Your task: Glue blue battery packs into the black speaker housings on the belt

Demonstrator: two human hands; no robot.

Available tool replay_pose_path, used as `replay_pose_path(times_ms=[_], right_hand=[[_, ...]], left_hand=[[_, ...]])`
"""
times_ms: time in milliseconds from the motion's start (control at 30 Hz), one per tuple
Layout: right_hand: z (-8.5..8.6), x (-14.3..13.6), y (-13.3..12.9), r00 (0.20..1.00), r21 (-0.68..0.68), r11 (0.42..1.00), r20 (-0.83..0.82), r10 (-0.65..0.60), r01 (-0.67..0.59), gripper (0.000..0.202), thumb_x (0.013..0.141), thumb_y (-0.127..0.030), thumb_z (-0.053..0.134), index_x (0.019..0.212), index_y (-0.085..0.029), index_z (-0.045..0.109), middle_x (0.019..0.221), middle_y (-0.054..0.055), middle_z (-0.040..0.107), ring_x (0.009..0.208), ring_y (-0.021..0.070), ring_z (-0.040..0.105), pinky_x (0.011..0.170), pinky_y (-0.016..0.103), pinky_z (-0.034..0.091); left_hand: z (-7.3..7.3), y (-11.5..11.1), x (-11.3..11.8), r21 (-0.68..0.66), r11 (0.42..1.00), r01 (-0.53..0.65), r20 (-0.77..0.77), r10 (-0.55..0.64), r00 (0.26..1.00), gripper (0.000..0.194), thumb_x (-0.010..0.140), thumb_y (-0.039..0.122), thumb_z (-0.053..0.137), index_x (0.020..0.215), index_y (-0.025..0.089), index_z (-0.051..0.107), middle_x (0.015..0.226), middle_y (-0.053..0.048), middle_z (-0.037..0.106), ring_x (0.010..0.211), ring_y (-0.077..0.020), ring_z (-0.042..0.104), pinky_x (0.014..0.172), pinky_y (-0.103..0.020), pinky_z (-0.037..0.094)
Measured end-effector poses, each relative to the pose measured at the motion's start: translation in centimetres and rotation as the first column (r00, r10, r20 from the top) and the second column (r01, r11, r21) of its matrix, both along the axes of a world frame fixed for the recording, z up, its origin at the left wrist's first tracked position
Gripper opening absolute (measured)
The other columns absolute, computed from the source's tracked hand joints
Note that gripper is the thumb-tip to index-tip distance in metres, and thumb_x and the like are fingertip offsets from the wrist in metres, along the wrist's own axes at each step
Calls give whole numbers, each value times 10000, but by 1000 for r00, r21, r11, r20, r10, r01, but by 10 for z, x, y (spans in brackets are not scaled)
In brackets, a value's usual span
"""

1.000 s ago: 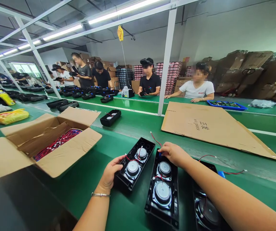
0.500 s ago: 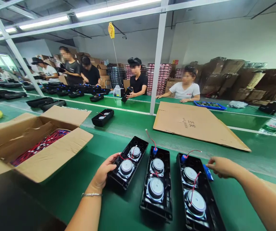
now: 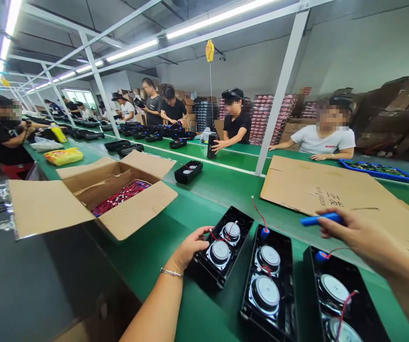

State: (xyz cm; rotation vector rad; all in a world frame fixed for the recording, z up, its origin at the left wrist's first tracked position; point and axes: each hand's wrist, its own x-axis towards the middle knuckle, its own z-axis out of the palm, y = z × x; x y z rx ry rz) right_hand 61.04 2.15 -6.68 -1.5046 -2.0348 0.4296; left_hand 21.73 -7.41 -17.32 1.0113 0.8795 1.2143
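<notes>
My left hand (image 3: 192, 247) grips the left edge of a black speaker housing (image 3: 222, 247), thumb over the rim. Two round silver speakers and red wires sit inside it. My right hand (image 3: 347, 228) is closed on a slim blue cylindrical battery (image 3: 320, 219), held above the rightmost housing (image 3: 365, 289). Between the two stands another housing (image 3: 270, 270). The middle and right housings each have a blue cylinder with a thin wire at the far end.
An open carton (image 3: 133, 225) of red and blue wires stands at the left. A flat cardboard sheet (image 3: 300, 185) lies ahead on the green bench. Another speaker housing (image 3: 188, 172) sits beyond the carton. Co-workers are across the bench, near a blue tray (image 3: 379, 171), and at far left.
My right hand has risen from beside the rightmost housing and now carries the blue battery. The view has turned left. My left hand keeps its hold on the left housing.
</notes>
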Motion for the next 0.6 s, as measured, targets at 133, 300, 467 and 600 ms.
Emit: replay_pose_path(times_ms=[133, 300, 467, 600], right_hand=[[7, -105, 8, 954, -60, 955, -91, 285, -291, 401, 808, -392, 400, 1139, -180, 479, 810, 58, 647, 752, 198, 626, 725, 342, 506], [-16, -166, 30, 944, -5, 945, 41, 328, -328, 274, 813, -329, 547, 1065, -221, 555, 845, 24, 649, 775, 185, 611, 743, 315, 473], [-38, -187, 40, 930, 6, 946, 185, 318, -325, 230, 826, -264, 582, 1047, -205, 582, 923, 49, 649, 862, 209, 600, 776, 323, 455], [-46, -194, 41, 922, 23, 955, 269, 278, -295, 228, 846, -257, 574, 1061, -182, 575, 934, 67, 644, 869, 214, 601, 776, 315, 452]], left_hand=[[-8, 2, -3, -3, 999, -51, -30, 51, 998, 572, 607, 306, 719, 1138, 140, 589, 981, -83, 624, 922, -256, 563, 816, -336, 423], [-14, 5, -4, 28, 997, -69, -56, 70, 996, 569, 590, 329, 730, 1109, 134, 602, 933, -71, 613, 845, -215, 549, 765, -312, 410], [-14, 5, -5, 24, 998, -62, -74, 64, 995, 578, 588, 337, 728, 1113, 134, 593, 872, -57, 606, 789, -187, 537, 722, -289, 397], [-14, 5, -5, 13, 998, -55, -79, 55, 995, 589, 589, 343, 726, 1120, 133, 585, 846, -52, 602, 768, -180, 536, 699, -280, 395]])
